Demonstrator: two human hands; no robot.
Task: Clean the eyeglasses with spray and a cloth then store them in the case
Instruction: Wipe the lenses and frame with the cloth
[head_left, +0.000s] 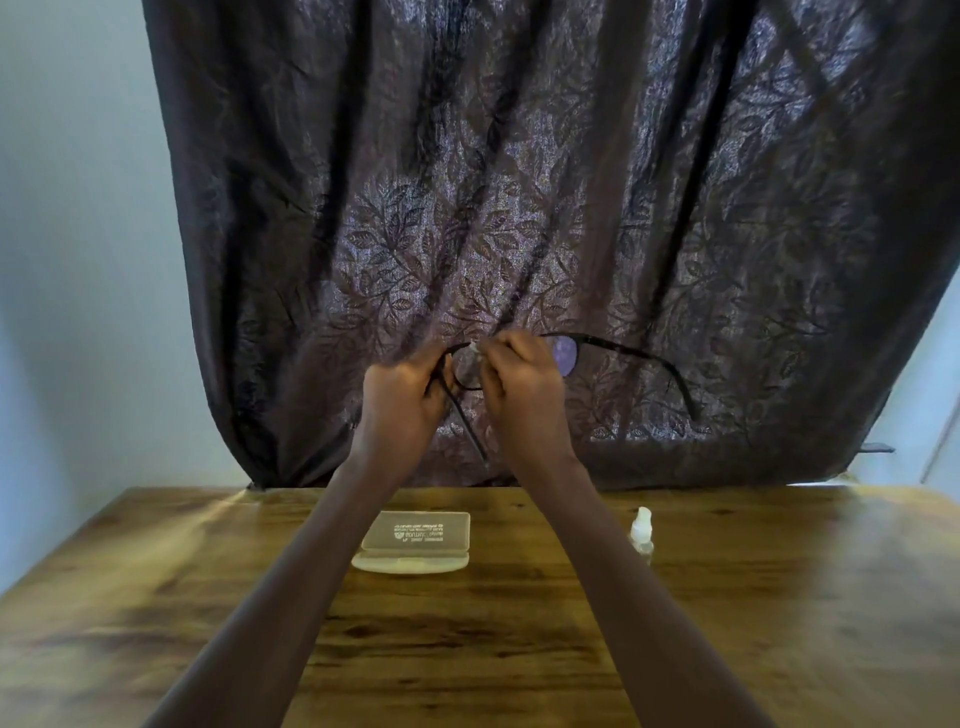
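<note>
I hold black-framed eyeglasses (566, 353) up in front of the dark curtain, temples unfolded. My left hand (402, 400) grips the frame at its left end, by the hinge. My right hand (524, 384) pinches a small pale cloth (474, 351) against the left lens. The right lens shows a purple sheen and is uncovered. On the table below lies a clear plastic case (413, 543), lid raised. A small spray bottle (641, 530) stands to its right.
A wooden table (779, 623) spans the bottom of the view. A dark leaf-patterned curtain (519, 182) hangs behind it, with pale wall on both sides.
</note>
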